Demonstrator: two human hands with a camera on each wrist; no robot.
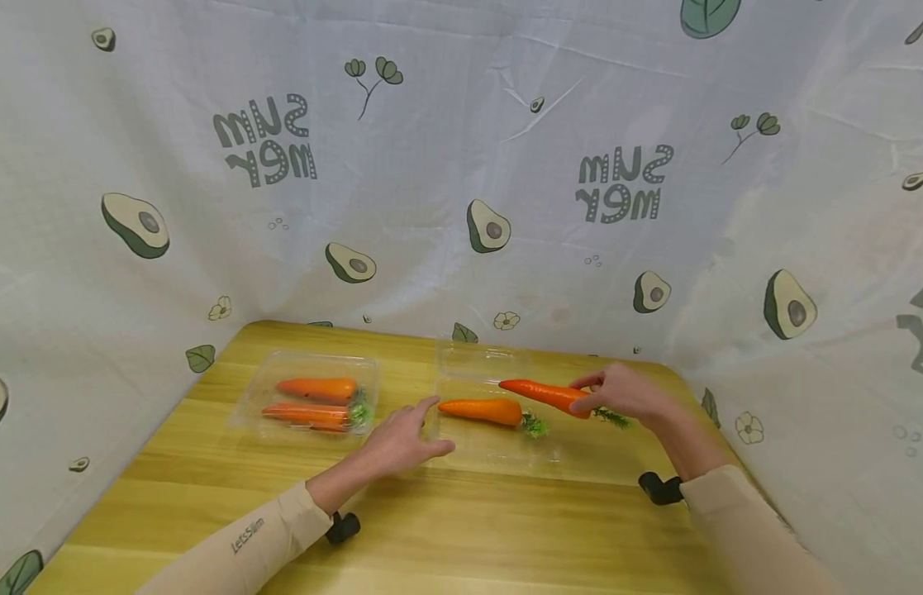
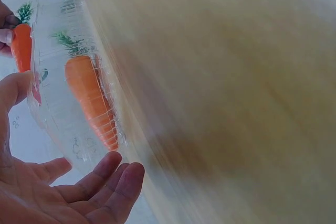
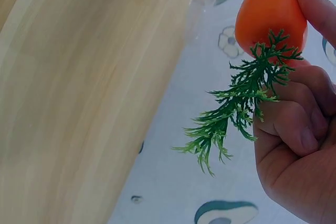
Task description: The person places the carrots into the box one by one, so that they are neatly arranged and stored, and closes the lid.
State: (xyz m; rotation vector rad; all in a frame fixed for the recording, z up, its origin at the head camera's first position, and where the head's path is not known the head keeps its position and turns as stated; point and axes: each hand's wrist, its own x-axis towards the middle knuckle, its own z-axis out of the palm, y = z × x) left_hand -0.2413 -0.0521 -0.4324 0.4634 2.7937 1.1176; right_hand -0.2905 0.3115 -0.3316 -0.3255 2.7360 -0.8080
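My right hand (image 1: 617, 392) pinches an orange carrot (image 1: 546, 394) near its leafy end, holding it above a clear plastic box. In the right wrist view the green fronds (image 3: 231, 103) hang from the carrot's thick end beside curled fingers. A second carrot (image 1: 482, 411) lies inside that clear box (image 1: 498, 454), whose lid stands raised at the back. At the box's left end is my left hand (image 1: 405, 438), thumb and fingers spread, holding nothing. The left wrist view has its fingertips (image 2: 128, 179) close to the box; whether they touch it I cannot tell.
To the left, another clear plastic box (image 1: 338, 360) contains several carrots with green tops. Both boxes stand on a wooden table (image 1: 446, 529). A white curtain (image 1: 431, 165) printed with avocados hangs behind and along the sides.
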